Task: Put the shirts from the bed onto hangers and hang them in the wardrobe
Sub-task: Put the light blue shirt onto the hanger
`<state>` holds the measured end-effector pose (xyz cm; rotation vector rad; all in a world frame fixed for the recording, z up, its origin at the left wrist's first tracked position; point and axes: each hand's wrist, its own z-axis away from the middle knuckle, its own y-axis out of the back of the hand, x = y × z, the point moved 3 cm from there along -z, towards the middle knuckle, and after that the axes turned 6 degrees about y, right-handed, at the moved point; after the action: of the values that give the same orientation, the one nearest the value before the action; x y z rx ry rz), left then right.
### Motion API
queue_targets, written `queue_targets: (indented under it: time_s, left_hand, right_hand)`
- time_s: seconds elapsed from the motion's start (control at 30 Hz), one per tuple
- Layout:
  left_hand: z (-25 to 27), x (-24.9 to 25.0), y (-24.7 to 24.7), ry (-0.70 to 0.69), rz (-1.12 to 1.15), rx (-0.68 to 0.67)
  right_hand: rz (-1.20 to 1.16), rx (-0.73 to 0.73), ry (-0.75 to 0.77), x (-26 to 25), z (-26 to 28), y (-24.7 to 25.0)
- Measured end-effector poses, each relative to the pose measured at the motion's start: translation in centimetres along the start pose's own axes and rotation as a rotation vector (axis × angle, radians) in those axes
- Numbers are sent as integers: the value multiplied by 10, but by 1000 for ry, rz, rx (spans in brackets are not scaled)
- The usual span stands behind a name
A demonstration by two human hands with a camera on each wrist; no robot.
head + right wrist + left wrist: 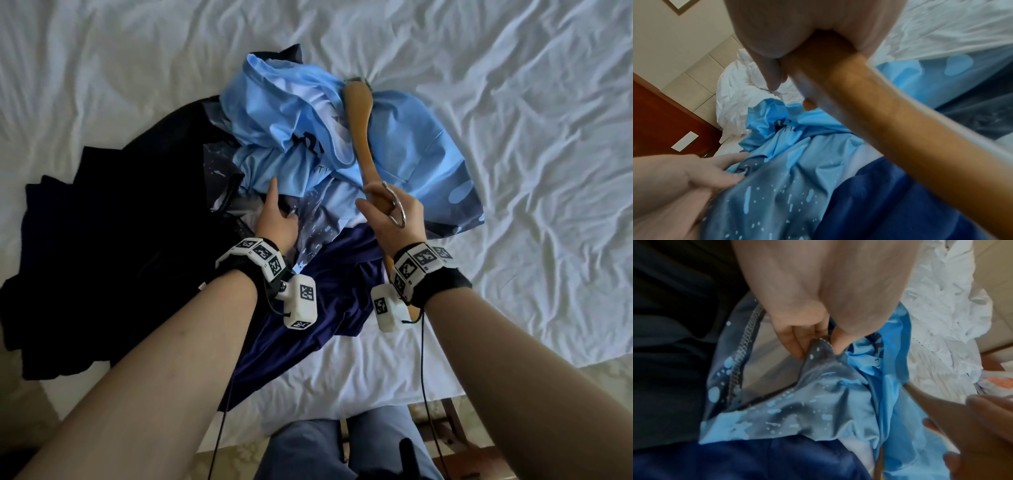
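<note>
Head view: curved wooden hanger with metal hook (363,137) gripped in right hand (394,219). Light-blue splatter-print shirt (404,150) pinched by left hand (277,219), mid-bed (531,102) near front edge. Navy shirt (325,291) underneath probably gets dragged along, tbh; pinch looks thin.

Light blue shirt (308,137): crumpled on the white bed (513,137), topmost of the pile; dark lettering partly hidden in folds; hem fades to grey with pale splashes (a fold of this hem is pinched in the left hand (277,219)).
Navy shirt (325,291): glossy, spread flat near the bed's edge, partly under the blue one.
Black garments (102,222): heaped at left, touching the blue shirt.
Wooden hanger (363,126): gripped in the right hand (394,219), one arm lying over the blue shirt, metal hook by the knuckles.
</note>
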<state>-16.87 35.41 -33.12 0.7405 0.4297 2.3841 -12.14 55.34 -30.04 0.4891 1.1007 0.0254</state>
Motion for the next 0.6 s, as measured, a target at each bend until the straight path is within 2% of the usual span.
queue_targets:
  time_s: [0.17, 0.33, 0.47, 0.6]
  left_hand:
    - [11, -24, 11, -16, -53, -52]
    - [35, -46, 18, -66, -22, -174]
    - [60, -65, 27, -57, -83, -145]
    - [80, -99, 62, -39, -102, -2]
  right_hand:
    - [1, -3, 4, -3, 0, 0]
    - [-62, -25, -16, -10, 2, 7]
    - [-46, 2, 8, -22, 13, 15]
    - [-9, 96, 10, -36, 37, 10]
